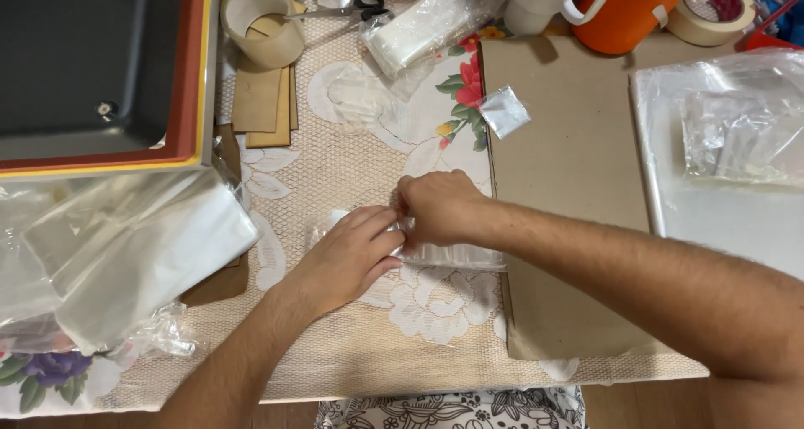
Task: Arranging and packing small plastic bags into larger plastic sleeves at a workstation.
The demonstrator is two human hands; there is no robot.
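**Both hands meet on a clear packet, much of it covered**

Your left hand (356, 253) lies flat, fingers together and pressed down on a small clear plastic packet (452, 255); your right hand (435, 205) sits just beyond it, fingers curled and pinching the packet's near end where the two hands touch; the fingertips themselves are tucked under and you cannot see them. Only the strip of the packet trailing to the right of your hands shows plainly, lying across the edge of a brown cardboard sheet (569, 161); what is inside it is too glassy to make out.

Beyond your right hand a small silvery pouch (505, 111) rests on the cardboard; further off, a roll of tape (261, 23), scissors (360, 6) half hidden, and an orange jug (624, 10) cut off by the top edge. To the left of your left hand sits a heap of clear bags (126, 253), their layers hard to separate; above them a dark tray (92, 61). The lace-covered surface (352, 345) carries everything.
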